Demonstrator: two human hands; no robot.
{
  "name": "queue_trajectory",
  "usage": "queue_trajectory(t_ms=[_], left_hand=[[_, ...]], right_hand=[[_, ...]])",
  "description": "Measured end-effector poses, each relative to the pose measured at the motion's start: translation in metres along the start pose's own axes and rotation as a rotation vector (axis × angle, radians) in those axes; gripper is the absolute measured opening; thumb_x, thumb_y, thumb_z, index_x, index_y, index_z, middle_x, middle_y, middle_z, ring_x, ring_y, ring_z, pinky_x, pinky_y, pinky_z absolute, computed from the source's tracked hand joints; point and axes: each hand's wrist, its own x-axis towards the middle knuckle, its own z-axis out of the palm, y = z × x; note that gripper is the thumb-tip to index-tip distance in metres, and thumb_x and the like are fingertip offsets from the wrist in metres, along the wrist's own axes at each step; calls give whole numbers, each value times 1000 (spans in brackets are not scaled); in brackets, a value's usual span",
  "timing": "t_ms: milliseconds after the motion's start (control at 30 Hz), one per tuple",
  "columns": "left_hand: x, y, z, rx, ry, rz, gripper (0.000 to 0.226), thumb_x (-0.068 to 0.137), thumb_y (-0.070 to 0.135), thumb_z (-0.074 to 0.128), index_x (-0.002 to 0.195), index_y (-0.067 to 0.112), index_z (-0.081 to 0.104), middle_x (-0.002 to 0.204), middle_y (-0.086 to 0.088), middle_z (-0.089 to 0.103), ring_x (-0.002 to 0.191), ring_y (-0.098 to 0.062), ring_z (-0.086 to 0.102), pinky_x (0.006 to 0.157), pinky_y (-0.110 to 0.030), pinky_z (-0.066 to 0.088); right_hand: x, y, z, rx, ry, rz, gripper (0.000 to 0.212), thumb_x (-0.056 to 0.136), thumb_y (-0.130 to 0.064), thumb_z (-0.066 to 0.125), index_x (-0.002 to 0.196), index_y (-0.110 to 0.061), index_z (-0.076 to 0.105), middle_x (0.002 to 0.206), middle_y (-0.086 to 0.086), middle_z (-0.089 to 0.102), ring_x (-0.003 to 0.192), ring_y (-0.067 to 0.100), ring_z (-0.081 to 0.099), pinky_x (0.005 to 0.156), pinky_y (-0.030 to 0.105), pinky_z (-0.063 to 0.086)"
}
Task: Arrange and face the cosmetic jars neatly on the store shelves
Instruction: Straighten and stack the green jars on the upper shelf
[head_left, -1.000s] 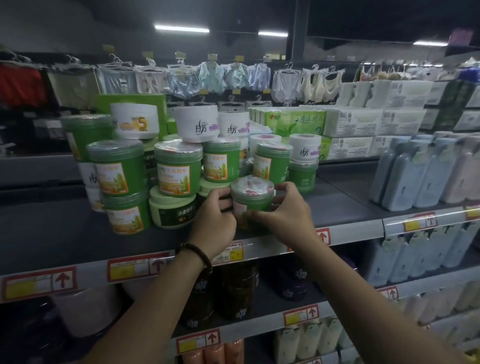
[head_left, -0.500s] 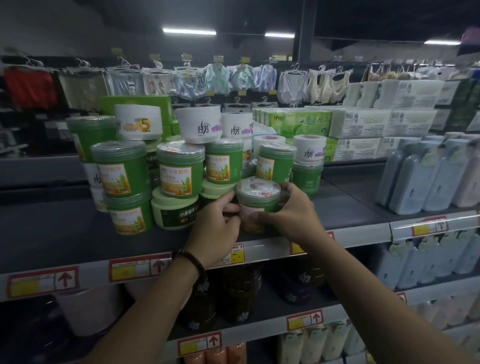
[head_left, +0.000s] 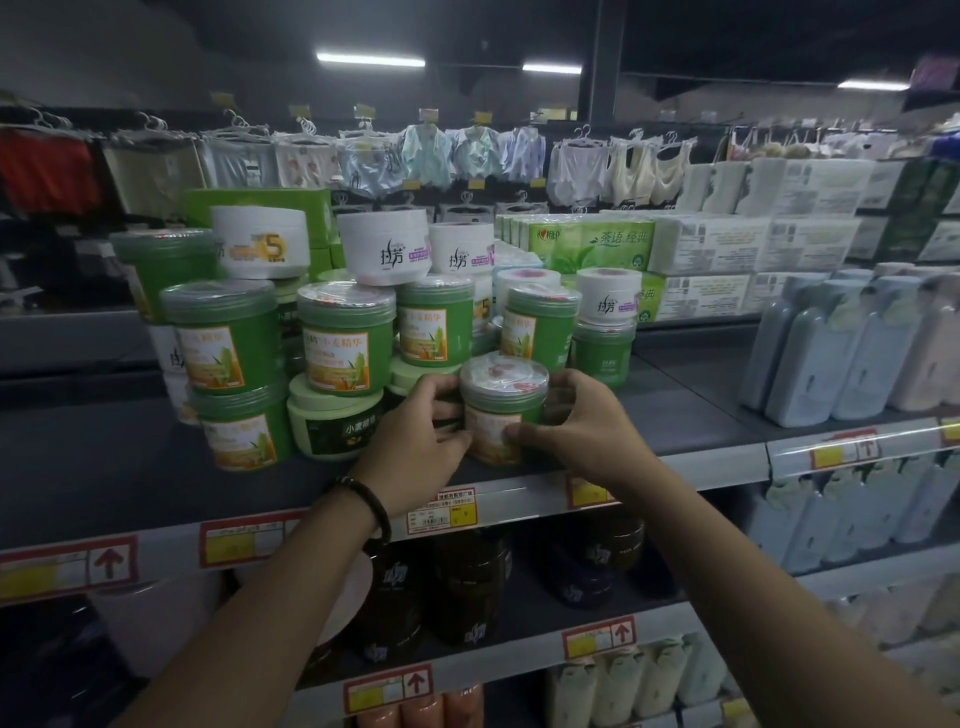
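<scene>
A green jar (head_left: 503, 395) with a plastic-wrapped lid and an orange label stands near the front edge of the grey shelf (head_left: 696, 421). My left hand (head_left: 421, 441) grips its left side and my right hand (head_left: 576, 426) grips its right side, thumbs on the label. To the left stand stacked green jars (head_left: 343, 338), a pale green tub (head_left: 335, 423) and white jars (head_left: 384, 247) on top. Behind the held jar are another green jar (head_left: 537, 327) and a white jar (head_left: 608, 296) on a green one.
Grey and pink bottles (head_left: 831, 353) fill the shelf's right end. Tissue packs (head_left: 597, 244) lie behind the jars. Dark jars (head_left: 467, 587) stand on the shelf below, pale bottles (head_left: 623, 686) lower still. Price tags (head_left: 441, 509) line the shelf edge. Hung clothing (head_left: 426, 156) spans the back.
Both hands stay on the green jar, and more of its orange label faces me between the thumbs. The view has shifted slightly.
</scene>
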Motion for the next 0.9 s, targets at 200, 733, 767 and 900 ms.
queue_trajectory(t_ms=[200, 733, 767, 900], left_hand=[[1, 1, 8, -20, 25, 15, 71, 99, -10, 51, 157, 30, 45, 116, 22, 66, 120, -11, 67, 105, -42, 58], [-9, -1, -1, -3, 129, 72, 57, 96, 11, 74, 148, 26, 56, 109, 14, 74, 93, 14, 69, 77, -6, 54], [-10, -1, -1, -3, 130, 70, 57, 96, 12, 75, 149, 25, 56, 109, 14, 74, 93, 13, 69, 76, -6, 54], [-8, -1, -1, 4, 117, 45, 61, 93, 19, 80, 149, 24, 56, 116, 9, 73, 93, 3, 74, 76, -8, 55]], right_hand=[[-12, -4, 3, -77, 65, -17, 86, 63, -41, 104, 135, -21, 62, 117, -7, 76, 105, 10, 73, 98, 40, 63], [1, 12, 8, 30, -19, -19, 66, 68, -23, 102, 124, -23, 65, 120, -3, 80, 109, 9, 77, 101, 44, 63], [2, 13, 8, 33, -34, -24, 65, 69, -24, 101, 123, -25, 65, 121, -3, 80, 110, 10, 77, 102, 45, 62], [3, 12, 9, 64, -82, -27, 77, 53, -44, 95, 123, -29, 65, 121, -3, 80, 110, 14, 78, 100, 48, 63]])
